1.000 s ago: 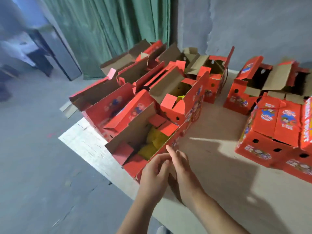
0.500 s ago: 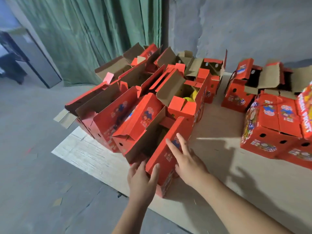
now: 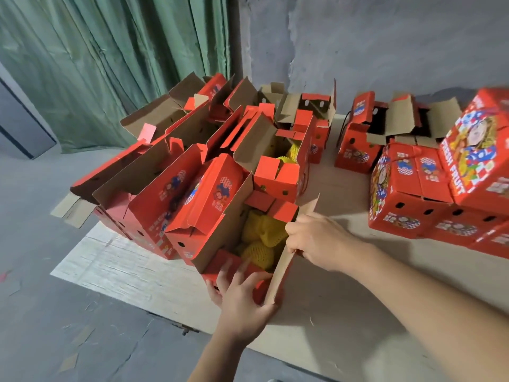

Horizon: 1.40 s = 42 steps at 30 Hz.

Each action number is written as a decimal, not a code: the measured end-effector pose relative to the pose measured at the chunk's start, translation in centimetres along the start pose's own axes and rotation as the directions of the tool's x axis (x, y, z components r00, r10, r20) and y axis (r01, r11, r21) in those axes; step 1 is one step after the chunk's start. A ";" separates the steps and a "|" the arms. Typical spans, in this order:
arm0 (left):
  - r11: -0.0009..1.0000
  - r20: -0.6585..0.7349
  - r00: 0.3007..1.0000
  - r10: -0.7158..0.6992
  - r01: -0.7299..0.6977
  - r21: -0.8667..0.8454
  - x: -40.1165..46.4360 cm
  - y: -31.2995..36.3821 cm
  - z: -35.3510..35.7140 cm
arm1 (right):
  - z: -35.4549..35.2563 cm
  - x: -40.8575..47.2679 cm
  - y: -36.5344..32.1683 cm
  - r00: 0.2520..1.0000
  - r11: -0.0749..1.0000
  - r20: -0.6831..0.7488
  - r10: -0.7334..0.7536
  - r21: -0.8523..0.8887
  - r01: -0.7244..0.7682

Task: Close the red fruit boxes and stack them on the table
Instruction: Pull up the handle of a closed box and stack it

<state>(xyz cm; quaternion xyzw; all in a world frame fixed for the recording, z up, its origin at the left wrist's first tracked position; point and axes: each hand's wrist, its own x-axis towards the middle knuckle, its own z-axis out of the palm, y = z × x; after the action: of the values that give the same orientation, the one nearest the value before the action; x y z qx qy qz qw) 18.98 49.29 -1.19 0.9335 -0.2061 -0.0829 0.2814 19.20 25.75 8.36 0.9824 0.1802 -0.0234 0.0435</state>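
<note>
Hands work on the nearest open box [image 3: 220,244], which stands at the front edge of the table [image 3: 344,312]. The left hand [image 3: 242,296] grips the near end of this box, its fingers curled over the small red end flap [image 3: 234,267] and its thumb at the corner on the right. The right hand [image 3: 319,241] pinches the long right flap [image 3: 286,260] of the same box; this flap stands up, with its brown inner side turned to the inside. Inside the box lies yellow fruit in foam nets [image 3: 261,235]. The left long flap of the box also stands up.

Behind this box and to its left, more open red boxes [image 3: 170,194] stand close together, their flaps pointing up in different directions; one directly behind it also shows yellow fruit. To the right of the nearest box, well apart, closed red boxes [image 3: 407,194] stand in a stack, and one more closed box [image 3: 479,150] lies tilted on top. Behind the stack there are open boxes [image 3: 358,144] near the grey wall [image 3: 385,37]. A green curtain [image 3: 110,64] hangs behind the left group.
</note>
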 end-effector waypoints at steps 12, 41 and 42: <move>0.874 0.105 0.873 0.477 -0.458 -0.162 2.2 6.4 5.2 | 0.6 -15.3 2.6 0.934 0.922 0.056 0.353 0.150 -0.357; 0.828 0.061 0.826 0.560 -0.555 -0.084 -0.4 30.6 23.4 | 14.1 -46.9 16.1 0.431 0.298 0.179 0.884 0.494 -0.817; 0.836 0.086 0.832 0.549 -0.546 -0.056 -0.7 30.8 23.4 | 13.9 -46.7 16.6 0.397 0.222 0.181 0.900 0.594 -0.773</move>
<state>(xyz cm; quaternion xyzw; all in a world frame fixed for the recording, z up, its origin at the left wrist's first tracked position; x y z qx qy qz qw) 1.59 14.84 -3.33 0.8261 -0.4768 -0.0478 0.2964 -18.89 -7.42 -1.29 0.8747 -0.3932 0.0481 -0.2792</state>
